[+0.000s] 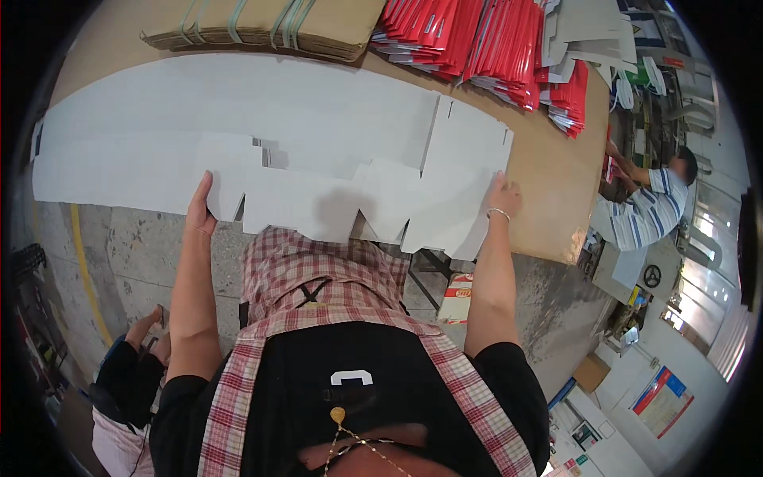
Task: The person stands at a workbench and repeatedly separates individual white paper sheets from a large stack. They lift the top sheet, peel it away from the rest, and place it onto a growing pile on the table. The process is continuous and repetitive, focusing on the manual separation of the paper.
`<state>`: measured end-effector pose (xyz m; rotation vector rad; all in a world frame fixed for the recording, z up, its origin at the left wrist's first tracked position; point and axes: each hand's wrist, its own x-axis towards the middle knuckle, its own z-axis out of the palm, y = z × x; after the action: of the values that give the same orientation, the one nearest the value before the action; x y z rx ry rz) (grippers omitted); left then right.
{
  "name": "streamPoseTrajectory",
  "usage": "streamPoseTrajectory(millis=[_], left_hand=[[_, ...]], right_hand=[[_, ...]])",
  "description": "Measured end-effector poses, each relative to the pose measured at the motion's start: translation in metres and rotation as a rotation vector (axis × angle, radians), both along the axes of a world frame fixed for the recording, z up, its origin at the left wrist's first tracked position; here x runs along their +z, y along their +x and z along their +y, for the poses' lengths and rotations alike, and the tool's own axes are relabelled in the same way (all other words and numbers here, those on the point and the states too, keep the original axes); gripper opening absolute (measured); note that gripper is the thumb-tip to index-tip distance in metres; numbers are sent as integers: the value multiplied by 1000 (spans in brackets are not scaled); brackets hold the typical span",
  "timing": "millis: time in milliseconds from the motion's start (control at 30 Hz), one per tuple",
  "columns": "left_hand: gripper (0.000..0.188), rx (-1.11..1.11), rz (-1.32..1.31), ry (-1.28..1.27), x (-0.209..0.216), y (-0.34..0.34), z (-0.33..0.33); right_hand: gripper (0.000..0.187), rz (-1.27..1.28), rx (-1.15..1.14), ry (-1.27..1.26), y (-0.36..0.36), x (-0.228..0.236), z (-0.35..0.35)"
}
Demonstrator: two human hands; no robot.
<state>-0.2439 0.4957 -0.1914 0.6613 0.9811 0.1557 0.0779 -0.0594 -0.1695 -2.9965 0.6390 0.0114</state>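
Observation:
A large flat white cardboard sheet (318,103), die-cut with slots and notches, lies across the table in front of me and overhangs its near edge. My left hand (202,208) grips the near edge left of my body, thumb on top and fingers hidden underneath. At the sheet's right end, my right hand (505,197), with a bracelet on the wrist, holds the side edge; part of its fingers is hidden. Whether the white card is one sheet or several stacked, I cannot tell.
Brown cardboard blanks (262,32) tied with green bands lie at the table's far side. Red flat packages (501,56) are piled beside them, with grey-white card pieces (584,32) on the right. The brown tabletop (552,191) shows at right. A co-worker (648,207) sits further right, another person (127,381) lower left.

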Motion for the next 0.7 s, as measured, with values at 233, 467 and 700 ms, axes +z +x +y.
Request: streamPoseTrajectory(millis=[233,467,700], left_hand=[[50,-133,-13,43,-19,-15,11],[44,-306,231,1151,98,46,-43],[32,-633,614,2163,168,122,-215]], right_hand=[[94,226,759,86,-99,37,76],[101,304,642,32,-106,33,97],[101,338,658,52,-106,41,105]])
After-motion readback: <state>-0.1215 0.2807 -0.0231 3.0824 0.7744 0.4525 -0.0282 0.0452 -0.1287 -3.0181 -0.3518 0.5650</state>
